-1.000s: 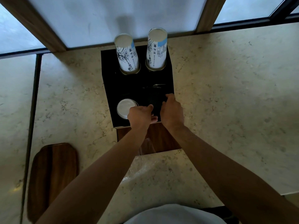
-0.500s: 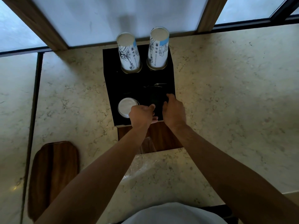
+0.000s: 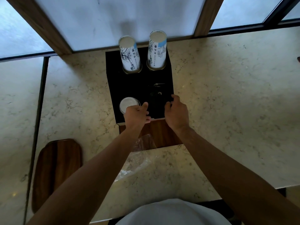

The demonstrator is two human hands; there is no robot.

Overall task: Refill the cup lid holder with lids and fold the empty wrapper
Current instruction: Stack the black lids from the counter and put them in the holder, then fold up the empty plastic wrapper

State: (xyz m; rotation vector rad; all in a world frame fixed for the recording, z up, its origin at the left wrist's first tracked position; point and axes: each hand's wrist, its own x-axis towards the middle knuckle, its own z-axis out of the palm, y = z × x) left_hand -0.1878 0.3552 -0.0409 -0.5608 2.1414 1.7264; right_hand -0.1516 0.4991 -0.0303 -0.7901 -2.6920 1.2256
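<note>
On the marble counter (image 3: 227, 98), far left, lies a wooden board (image 3: 58, 172), well apart from the work. The black cup lid holder (image 3: 113, 88) stands against the window, its long axis running away from the person, two printed cup stacks (image 3: 129, 57) upright at its far end. In its near-left well sits a white lid stack (image 3: 127, 104), round and flat-topped. The left hand (image 3: 136, 115) rests at the holder's near edge just right of that stack, fingers curled; whether they pinch anything cannot be told. Between the hands is the dark near-right well, whose black contents are too dim to read. The right hand (image 3: 177, 111) hovers at its right rim, fingers loosely bent and holding nothing visible. The clear crumpled wrapper (image 3: 138, 161) lies near the person under the left forearm, so the left hand is probably nearer for folding.
</note>
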